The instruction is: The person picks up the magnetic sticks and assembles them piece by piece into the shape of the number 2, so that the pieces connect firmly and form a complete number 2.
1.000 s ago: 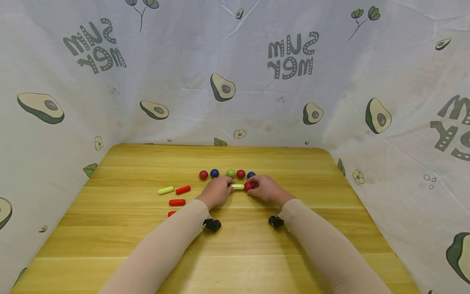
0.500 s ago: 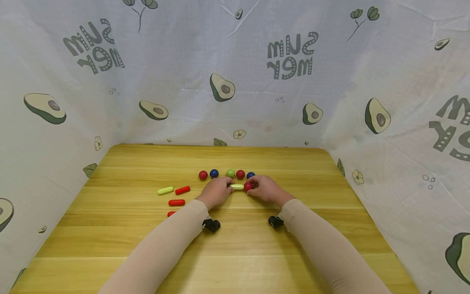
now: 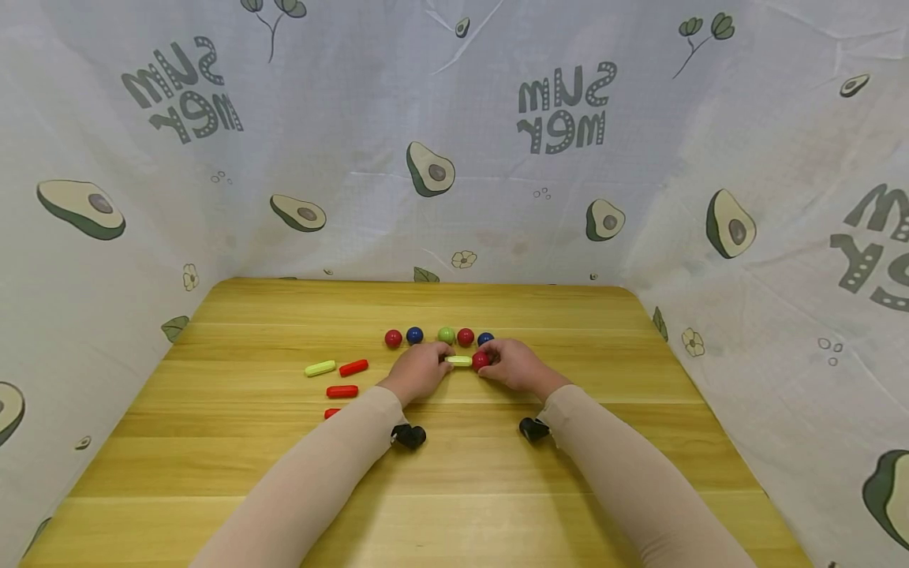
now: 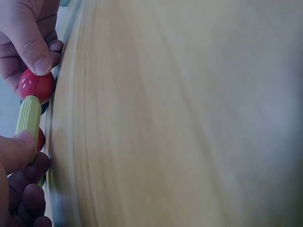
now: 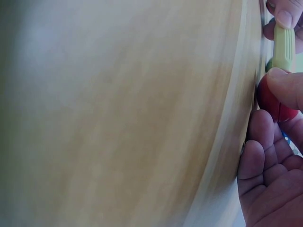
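My left hand (image 3: 419, 369) pinches one end of a yellow-green grooved stick (image 4: 29, 116) between thumb and fingers. The stick's other end meets a red ball (image 4: 37, 86), which my right hand (image 3: 517, 364) grips with its thumb on top. Ball and stick touch end to end; whether they are joined I cannot tell. In the right wrist view the red ball (image 5: 270, 97) shows a seam line, and the stick (image 5: 284, 47) runs from it to the left hand's thumb. Just behind the hands lie a green ball (image 3: 446, 335), a second red ball (image 3: 465, 337) and a blue ball (image 3: 486, 339), partly hidden.
Another red ball (image 3: 394, 338) and blue ball (image 3: 415, 335) lie behind the left hand. To the left are a yellow-green stick (image 3: 320, 368) and red sticks (image 3: 353, 368), one partly covered by the left sleeve. A printed cloth (image 3: 383, 221) stands behind the wooden table (image 3: 454, 505).
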### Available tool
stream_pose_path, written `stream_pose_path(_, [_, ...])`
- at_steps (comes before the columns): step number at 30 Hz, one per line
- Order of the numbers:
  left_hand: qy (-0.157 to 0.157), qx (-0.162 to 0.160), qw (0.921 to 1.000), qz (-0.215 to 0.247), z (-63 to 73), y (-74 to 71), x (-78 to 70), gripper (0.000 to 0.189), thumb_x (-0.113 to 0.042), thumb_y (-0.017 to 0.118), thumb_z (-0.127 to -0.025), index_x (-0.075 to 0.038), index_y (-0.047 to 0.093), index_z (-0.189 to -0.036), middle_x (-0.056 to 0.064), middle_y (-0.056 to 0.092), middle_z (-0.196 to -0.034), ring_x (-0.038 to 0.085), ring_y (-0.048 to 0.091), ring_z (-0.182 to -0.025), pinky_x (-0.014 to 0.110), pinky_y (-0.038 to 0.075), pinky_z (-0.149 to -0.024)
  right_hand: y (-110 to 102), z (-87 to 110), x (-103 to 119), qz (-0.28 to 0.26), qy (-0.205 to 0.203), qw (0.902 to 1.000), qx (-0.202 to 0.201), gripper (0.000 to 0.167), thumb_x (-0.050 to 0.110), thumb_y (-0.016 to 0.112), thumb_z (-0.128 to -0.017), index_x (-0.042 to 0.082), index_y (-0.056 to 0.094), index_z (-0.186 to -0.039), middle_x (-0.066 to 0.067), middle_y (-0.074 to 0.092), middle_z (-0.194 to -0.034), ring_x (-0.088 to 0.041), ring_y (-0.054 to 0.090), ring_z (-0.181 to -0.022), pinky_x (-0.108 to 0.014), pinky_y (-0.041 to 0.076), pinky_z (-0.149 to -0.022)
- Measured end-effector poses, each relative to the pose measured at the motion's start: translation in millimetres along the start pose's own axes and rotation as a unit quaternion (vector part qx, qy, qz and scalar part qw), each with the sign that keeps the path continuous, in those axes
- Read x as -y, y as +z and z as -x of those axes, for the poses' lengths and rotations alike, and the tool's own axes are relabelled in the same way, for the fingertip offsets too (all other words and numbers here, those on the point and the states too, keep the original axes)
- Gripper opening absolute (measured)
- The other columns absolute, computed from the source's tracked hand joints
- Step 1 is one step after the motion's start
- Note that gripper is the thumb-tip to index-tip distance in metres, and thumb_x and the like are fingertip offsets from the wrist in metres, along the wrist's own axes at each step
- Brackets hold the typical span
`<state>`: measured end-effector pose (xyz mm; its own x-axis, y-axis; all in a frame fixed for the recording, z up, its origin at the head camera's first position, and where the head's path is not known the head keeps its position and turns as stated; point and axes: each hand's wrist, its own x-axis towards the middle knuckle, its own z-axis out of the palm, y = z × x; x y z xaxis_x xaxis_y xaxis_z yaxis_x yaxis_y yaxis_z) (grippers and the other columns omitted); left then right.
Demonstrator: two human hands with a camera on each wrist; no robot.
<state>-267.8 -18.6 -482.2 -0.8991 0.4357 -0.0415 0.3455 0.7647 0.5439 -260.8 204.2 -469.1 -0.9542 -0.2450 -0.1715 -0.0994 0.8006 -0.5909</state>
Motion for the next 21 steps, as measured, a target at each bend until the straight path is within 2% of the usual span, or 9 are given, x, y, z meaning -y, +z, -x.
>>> stream_pose_path(13, [0.002,-0.002,1.0000,0.004,-0.3,1.5,2.3,0.033,-0.028,0.065,-0.106,-0.017,0.068,-0.137,0.003,0.071,-0.137,0.025,0.064,-0.131,0.044,0.050,-0.113,-0.1,0.8,1.0,-0.005,0.007,1.0000,0.003,0.035,0.019,0.079,-0.096,0.006,0.071,-0.127,-0.008,0.072,-0.109,-0.019,0.063,-0.096,-0.038,0.056,-0.093])
stream_pose_path(21, [0.001,-0.005,1.0000,-0.001,2.3,-0.3,1.4,0.033,-0.028,0.065,-0.106,-0.017,0.068,-0.137,0.003,0.070,-0.137,0.025,0.064,-0.131,0.044,0.049,-0.113,0.7,-0.3,-1.4,-0.003,0.004,1.0000,0.004,0.035,0.019,0.079,-0.095,0.006,0.071,-0.126,-0.009,0.072,-0.110,-0.019,0.063,-0.096,-0.034,0.055,-0.090])
